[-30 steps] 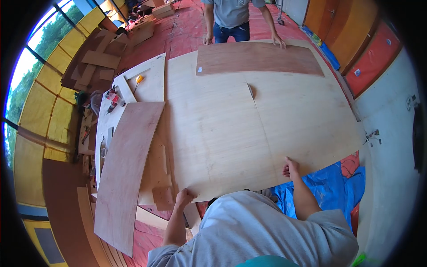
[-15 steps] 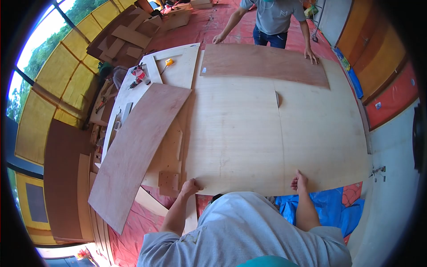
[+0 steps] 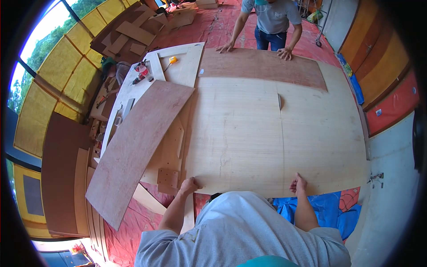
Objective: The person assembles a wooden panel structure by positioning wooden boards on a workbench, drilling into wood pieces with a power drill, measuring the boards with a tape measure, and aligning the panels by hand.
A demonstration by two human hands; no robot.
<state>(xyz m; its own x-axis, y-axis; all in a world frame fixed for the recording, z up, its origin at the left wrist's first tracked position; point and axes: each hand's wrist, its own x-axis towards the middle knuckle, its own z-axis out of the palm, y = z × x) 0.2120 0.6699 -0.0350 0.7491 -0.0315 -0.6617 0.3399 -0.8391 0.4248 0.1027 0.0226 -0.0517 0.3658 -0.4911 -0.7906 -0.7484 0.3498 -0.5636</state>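
A large pale plywood sheet [image 3: 240,133] lies flat in front of me. My left hand [image 3: 190,184] is closed on its near edge, thumb on top. My right hand [image 3: 299,184] is at the near edge farther right, fingers curled and thumb upward; whatever is inside the fingers is hidden. A reddish-brown panel [image 3: 262,66] rests on the sheet's far side, under both palms of a person [image 3: 271,22] standing opposite. Left of the sheet, another reddish-brown panel [image 3: 142,142] lies slanted, overhanging toward me. A small wood block [image 3: 168,179] sits near my left hand.
Back left, a drill [image 3: 141,74] and a yellow tape measure [image 3: 173,59] lie on a white panel. Another person [image 3: 113,69] crouches beyond it. Blue tarp [image 3: 324,207] lies under the near edge. A door-side wall [image 3: 391,164] stands close on the right.
The person opposite has brought their right-side hand inward along the far panel and laid both hands flatter. That panel has shifted slightly left and toward me. My hands hold nearly the same places.
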